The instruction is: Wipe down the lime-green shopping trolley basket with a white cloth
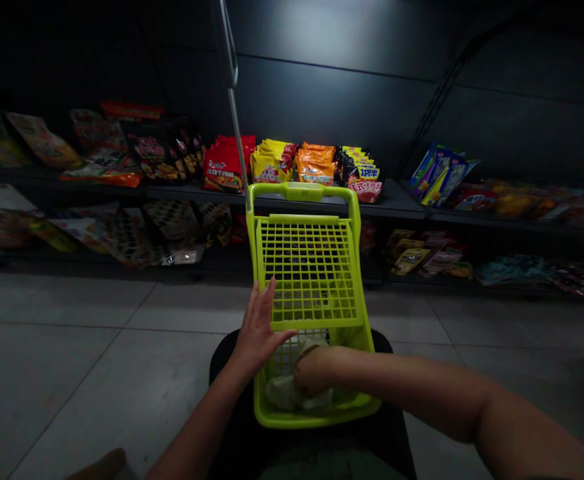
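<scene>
One cloth (pixel 281 393), bunched in my right hand (pixel 317 371), lies inside the basket (pixel 317 422) at its near end, over my lap (pixel 396 433). My left hand (pixel 257 330) is unclenched, fingers extended, at the basket's left side; I cannot tell whether it touches. Current step, apparently: wiping the interior. Next move likely calls for steady pressure, basket braced.

head-worn view | looks forward and down | green basket (pixel 317 325) close | shelves (pixel 402 198) farther
</scene>
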`<state>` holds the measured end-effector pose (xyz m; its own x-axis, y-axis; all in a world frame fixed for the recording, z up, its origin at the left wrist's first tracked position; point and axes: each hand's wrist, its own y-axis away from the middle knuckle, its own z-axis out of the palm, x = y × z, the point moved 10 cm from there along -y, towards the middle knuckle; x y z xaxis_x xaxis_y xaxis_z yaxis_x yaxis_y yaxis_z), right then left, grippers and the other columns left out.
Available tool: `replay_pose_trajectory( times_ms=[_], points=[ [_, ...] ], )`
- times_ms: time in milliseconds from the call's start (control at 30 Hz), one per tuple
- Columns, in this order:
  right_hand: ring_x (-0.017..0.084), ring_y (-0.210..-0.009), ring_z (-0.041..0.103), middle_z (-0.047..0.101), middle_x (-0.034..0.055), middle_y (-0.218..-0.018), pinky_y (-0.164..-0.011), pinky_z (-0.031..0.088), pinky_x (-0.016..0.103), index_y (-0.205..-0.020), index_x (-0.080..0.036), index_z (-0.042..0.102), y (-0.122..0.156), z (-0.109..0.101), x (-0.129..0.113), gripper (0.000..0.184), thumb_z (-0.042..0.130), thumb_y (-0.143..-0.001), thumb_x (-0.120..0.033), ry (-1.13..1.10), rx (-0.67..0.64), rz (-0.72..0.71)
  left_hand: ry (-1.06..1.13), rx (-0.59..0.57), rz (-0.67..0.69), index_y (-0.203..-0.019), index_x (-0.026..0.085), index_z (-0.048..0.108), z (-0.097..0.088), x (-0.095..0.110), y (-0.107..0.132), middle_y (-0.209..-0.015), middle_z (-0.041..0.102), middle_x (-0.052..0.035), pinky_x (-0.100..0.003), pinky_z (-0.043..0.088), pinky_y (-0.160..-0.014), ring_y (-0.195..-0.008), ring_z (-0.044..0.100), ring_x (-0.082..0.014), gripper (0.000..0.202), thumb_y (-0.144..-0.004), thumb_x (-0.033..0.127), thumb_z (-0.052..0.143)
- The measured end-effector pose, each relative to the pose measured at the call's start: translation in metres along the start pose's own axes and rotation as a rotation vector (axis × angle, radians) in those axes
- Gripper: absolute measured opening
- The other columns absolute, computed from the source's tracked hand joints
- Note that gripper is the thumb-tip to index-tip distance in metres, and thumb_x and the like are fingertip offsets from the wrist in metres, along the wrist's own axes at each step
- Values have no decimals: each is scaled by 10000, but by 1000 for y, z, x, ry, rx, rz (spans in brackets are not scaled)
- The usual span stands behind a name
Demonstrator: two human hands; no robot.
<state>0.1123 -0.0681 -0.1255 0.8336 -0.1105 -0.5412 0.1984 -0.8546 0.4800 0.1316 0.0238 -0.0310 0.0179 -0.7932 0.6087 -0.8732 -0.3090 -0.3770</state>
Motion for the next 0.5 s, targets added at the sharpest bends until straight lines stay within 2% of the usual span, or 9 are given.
replay_pose_trajectory(
  times_ms=[67,100,133,200,267,300,367,433,500],
  points=[
    [139,-745,687,729,-22,-797,-750,521,226,-855,-212,765,42,-24,-16,70,747,-803,-170,-197,-68,-171,0,9,-3,-1613,391,-10,0,-2,1,-1687,251,-93,-625,264,-1220,-1576,83,-364,1198,-769,280,833],
    [119,-779,681,738,-16,-877,-762,508,207,-947,-212,762,66,-46,-22,101,697,-871,-205,-329,-36,-262,-1,13,3,-1614,391,-13,0,-3,2,-1684,258,-92,-625,269,-1219,-1576,86,-360,1182,-782,261,817],
    [113,-812,677,738,-1,-945,-766,504,200,-1021,-207,748,88,-76,-20,144,670,-910,-255,-453,77,-304,-1,19,11,-1614,388,-15,0,-3,2,-1680,269,-93,-624,273,-1217,-1576,91,-356,1167,-793,245,802],
    [127,-879,674,723,37,-1079,-781,518,218,-1162,-205,696,129,-138,8,277,655,-930,-353,-637,428,-293,-4,29,21,-1618,373,-4,1,-5,3,-1667,296,-101,-620,282,-1214,-1576,96,-353,1157,-794,248,799],
    [171,-952,675,704,65,-1170,-832,543,281,-1259,-215,644,161,-179,46,417,689,-893,-409,-670,724,-206,-5,34,14,-1622,354,20,2,-7,2,-1656,316,-115,-618,289,-1210,-1575,100,-360,1178,-769,273,827],
    [200,-992,674,703,71,-1186,-873,549,324,-1272,-217,639,170,-190,63,451,708,-869,-410,-625,812,-145,-4,36,7,-1622,353,30,2,-8,1,-1653,318,-119,-619,291,-1208,-1573,104,-365,1192,-753,277,842],
    [253,-1068,664,712,76,-1173,-967,528,410,-1214,-213,680,181,-203,93,403,713,-842,-363,-429,935,26,-2,32,4,-1619,367,34,2,-7,0,-1657,307,-117,-622,291,-1205,-1571,115,-371,1201,-743,266,849],
    [278,-1164,631,695,97,-1215,-1056,473,458,-1158,-207,706,196,-214,112,313,651,-865,-299,-207,1108,215,-4,24,0,-1615,384,27,3,-6,0,-1663,292,-114,-625,288,-1204,-1569,123,-374,1205,-743,268,850],
    [268,-1246,585,649,126,-1289,-1107,426,450,-1161,-195,690,214,-221,112,286,555,-924,-281,-51,1315,338,-8,15,-12,-1613,391,17,3,-6,-1,-1667,280,-115,-631,283,-1204,-1569,122,-375,1204,-749,279,846]
  ],
)
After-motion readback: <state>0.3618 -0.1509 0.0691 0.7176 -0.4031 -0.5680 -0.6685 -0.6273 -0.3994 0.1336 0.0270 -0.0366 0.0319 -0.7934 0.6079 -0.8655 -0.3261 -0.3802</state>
